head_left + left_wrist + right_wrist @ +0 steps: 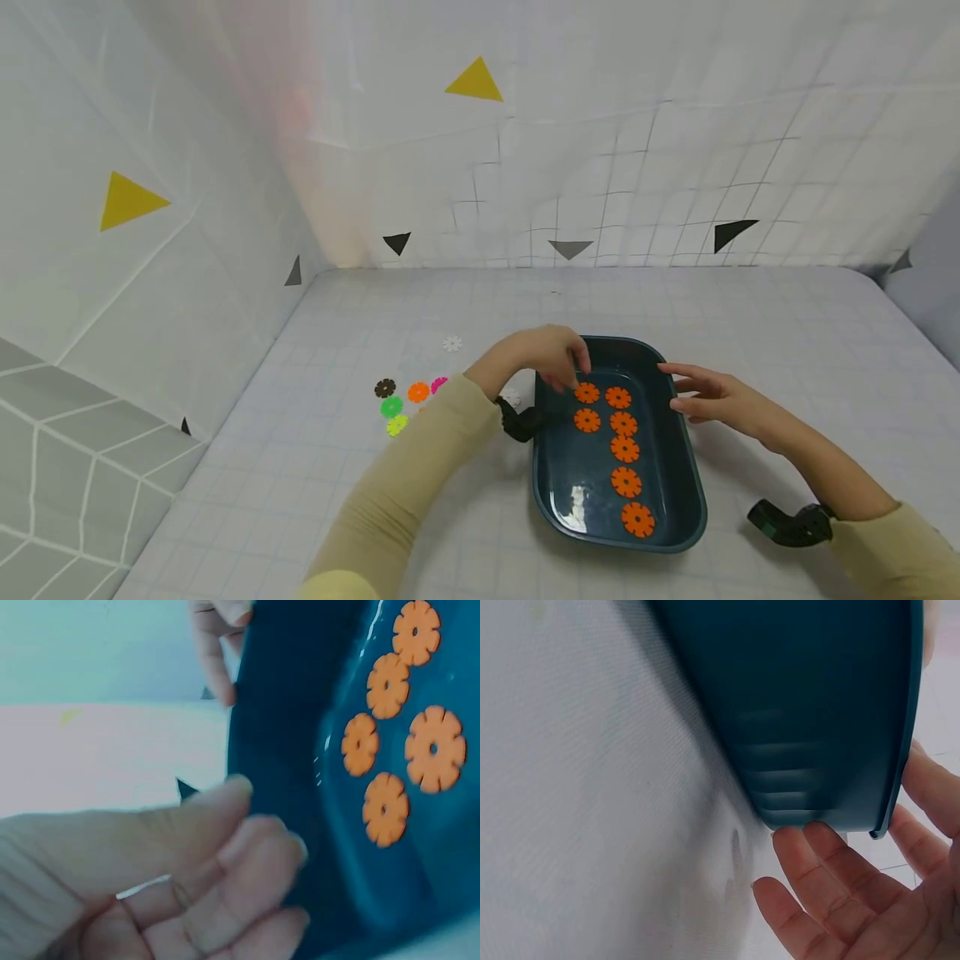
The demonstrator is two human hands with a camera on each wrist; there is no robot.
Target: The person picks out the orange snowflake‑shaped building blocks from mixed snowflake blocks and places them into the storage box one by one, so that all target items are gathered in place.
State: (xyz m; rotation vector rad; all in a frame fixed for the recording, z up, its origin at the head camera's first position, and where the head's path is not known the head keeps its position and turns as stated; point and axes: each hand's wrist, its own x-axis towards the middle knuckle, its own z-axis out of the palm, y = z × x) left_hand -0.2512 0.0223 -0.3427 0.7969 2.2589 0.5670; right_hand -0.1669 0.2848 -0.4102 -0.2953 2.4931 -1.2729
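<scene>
My left hand [553, 354] hovers over the far left of a dark blue tray [570, 467], close to an orange notched disc [587, 392]. Its fingers are loosely bent, and in the left wrist view nothing shows between thumb and fingertips [259, 832]. Several orange notched discs [625, 449] lie flat inside, in a longer right column and a shorter left one. Along the tray's right side is my right hand [712, 396], fingers extended; the right wrist view shows its fingertips [791, 844] touching or very near the tray's outer wall.
Left of the tray, loose notched discs lie on the white table: brown [385, 388], green [392, 407], yellow [397, 425], orange [418, 392], pink [438, 384] and white [452, 343]. My left sleeve [405, 475] partly covers this group. A white sheeted wall [570, 167] stands behind.
</scene>
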